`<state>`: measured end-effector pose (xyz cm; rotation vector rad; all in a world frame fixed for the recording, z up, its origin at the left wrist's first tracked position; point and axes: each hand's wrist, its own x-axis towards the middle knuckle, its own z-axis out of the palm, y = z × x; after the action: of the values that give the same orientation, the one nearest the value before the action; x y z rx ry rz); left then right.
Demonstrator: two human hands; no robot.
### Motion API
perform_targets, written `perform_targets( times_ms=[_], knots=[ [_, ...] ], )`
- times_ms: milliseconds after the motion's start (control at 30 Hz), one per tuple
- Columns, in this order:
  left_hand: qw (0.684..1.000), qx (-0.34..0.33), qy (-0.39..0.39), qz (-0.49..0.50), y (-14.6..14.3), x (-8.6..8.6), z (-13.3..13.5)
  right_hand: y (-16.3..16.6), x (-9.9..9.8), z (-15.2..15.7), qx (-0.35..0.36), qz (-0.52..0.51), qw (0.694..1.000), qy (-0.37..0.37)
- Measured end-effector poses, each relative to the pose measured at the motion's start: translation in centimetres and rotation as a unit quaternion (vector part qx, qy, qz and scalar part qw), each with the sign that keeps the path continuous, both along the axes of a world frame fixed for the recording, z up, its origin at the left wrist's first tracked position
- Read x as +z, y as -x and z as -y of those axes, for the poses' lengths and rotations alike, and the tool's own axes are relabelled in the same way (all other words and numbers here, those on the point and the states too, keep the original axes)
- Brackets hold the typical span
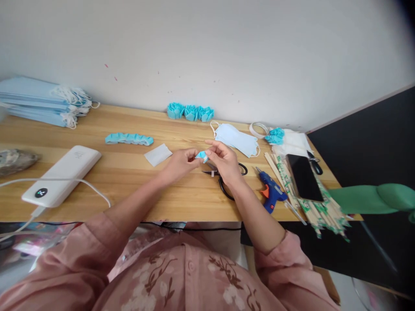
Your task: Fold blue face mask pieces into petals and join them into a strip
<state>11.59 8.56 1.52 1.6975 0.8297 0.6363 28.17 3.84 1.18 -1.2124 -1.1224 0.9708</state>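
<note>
A small folded piece of light-blue mask fabric [201, 155] is held midway between the left hand [180, 164] and right hand [224, 162], each grip pinched shut on its nearer end, just above the wooden worktop [129, 181].

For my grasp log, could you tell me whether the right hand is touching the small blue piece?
Touching: the head view shows the right hand pinching the small blue piece, opposite the left hand.
</note>
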Motion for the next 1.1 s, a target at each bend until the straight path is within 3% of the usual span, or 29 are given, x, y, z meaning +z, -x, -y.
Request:
perform_targets(
  times_ms=[200,400,533,700,900,1100],
  knots=[
    [1.0,-0.002,-0.014,-0.001,0.0,0.1,0.0,-0.2,0.1,0.0,0.007,-0.046,0.998,0.042],
    [1.0,-0.005,-0.015,-0.001,0.0,-0.1,0.2,0.2,0.1,0.0,0.039,-0.002,0.999,0.0],
    [0.999,-0.006,-0.038,-0.011,-0.1,-0.3,0.2,0.1,-0.2,-0.2,-0.008,0.012,1.0,0.001],
    [0.998,0.037,0.018,0.042,0.0,-0.1,-0.2,-0.1,0.2,0.1,-0.036,-0.031,0.999,0.005],
    [0.992,0.054,0.061,0.097,0.0,-0.1,-0.8,0.0,0.2,0.1,0.004,0.039,0.999,0.019],
    [0.984,0.094,0.081,0.128,0.3,0.4,-1.1,0.1,0.0,0.0,-0.015,0.033,0.999,0.017]
  ],
)
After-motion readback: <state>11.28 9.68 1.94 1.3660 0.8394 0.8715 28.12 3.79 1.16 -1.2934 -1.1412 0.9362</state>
